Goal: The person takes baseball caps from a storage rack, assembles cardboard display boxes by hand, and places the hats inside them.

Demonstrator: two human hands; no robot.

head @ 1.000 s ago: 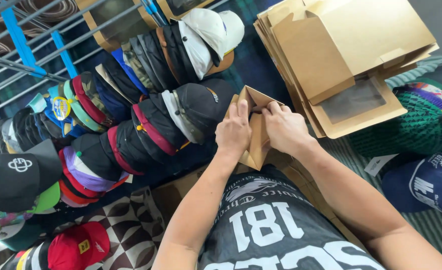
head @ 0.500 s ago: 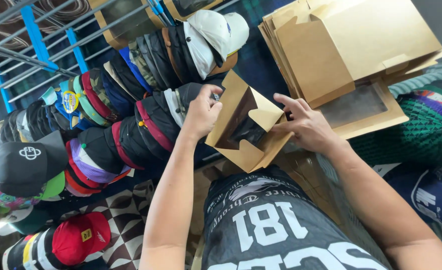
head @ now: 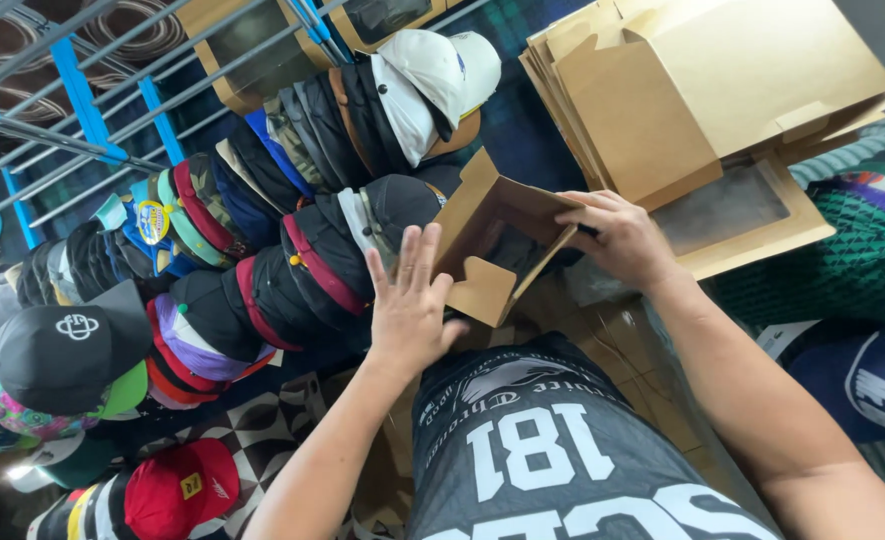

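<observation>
I'm mid-fold on the kraft box (head: 497, 245); my right hand (head: 617, 240) grips its far wall, holding it above my lap beside the stacked caps (head: 342, 250); my left hand (head: 409, 310) is flat, fingers spread, empty, just beside the near flap; next, I judge, that flap needs tucking.

Matt brown cardboard box (head: 502, 240); cloth caps (head: 292, 270); blue-painted metal rack (head: 77, 95).

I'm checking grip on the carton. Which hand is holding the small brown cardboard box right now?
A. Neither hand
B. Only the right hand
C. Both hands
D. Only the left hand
B: the right hand grips the far edge of the small brown cardboard box, while the left hand is spread flat and open beside it, gripping nothing.
</observation>
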